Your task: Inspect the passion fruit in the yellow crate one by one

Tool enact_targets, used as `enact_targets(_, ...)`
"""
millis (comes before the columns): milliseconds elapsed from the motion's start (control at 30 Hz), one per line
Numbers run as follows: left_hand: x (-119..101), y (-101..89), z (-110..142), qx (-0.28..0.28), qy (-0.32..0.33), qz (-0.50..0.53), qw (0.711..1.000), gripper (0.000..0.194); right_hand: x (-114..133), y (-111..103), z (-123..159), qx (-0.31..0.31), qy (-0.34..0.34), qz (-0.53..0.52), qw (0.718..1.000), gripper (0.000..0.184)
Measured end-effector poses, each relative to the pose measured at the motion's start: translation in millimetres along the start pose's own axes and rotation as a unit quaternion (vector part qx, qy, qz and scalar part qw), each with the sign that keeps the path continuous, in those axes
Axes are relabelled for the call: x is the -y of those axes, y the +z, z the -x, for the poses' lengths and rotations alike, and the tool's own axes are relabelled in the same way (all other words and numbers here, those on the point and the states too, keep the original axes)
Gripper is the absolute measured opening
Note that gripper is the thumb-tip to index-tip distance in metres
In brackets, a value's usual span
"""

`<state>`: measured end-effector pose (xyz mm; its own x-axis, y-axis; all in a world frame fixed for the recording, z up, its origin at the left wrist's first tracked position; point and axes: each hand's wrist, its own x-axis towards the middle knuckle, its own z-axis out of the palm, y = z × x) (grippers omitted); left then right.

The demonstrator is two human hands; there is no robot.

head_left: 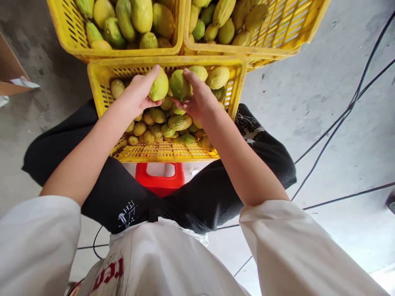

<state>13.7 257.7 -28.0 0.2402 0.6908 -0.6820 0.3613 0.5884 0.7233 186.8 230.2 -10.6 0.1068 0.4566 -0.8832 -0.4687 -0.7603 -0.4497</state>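
My left hand [137, 92] is closed around a yellow-green oval fruit [159, 87], held over the near yellow crate [98, 78]. My right hand [197, 98] grips a second, greener fruit [179, 85] right beside the first; the two fruits almost touch. Both hands hover above the pile of several similar fruits [168, 123] lying in that crate, which sits between my knees.
Two more yellow crates stand beyond it, the left one [66, 31] and the right one [290, 37], each full of fruit. A red stool [160, 181] is under me. Black cables [339, 119] cross the concrete floor on the right. A cardboard box [9, 70] lies far left.
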Motion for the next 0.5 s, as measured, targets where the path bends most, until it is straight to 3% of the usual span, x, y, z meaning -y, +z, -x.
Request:
enact_targets(67,-3,-8.7,-8,-0.035,-0.030,0.076,0.996,0.060,10,-3,0,-0.022,-0.015,-0.057,0.998,0.020)
enact_targets(167,-14,-26.7,-14,-0.103,0.041,0.145,0.983,0.041,28,-18,-5,-0.008,-0.098,-0.146,0.984,0.027)
enact_targets(233,-19,-39.5,-14,-0.105,0.109,0.146,0.978,0.037,38,-28,-11,0.026,-0.172,-0.174,0.969,0.029)
enact_targets(300,-20,-47.7,-15,-0.076,0.154,0.080,0.982,0.049,44,-35,-16,0.065,-0.239,-0.122,0.961,0.023)
enact_targets(400,-16,-42.5,-19,-0.059,0.195,0.039,0.978,0.063,42,-33,-22,0.084,-0.268,-0.059,0.958,0.013)
enact_targets(500,-7,-16.7,-18,-0.099,0.309,-0.012,0.946,0.068,28,-23,-26,0.058,-0.204,-0.088,0.973,0.018)
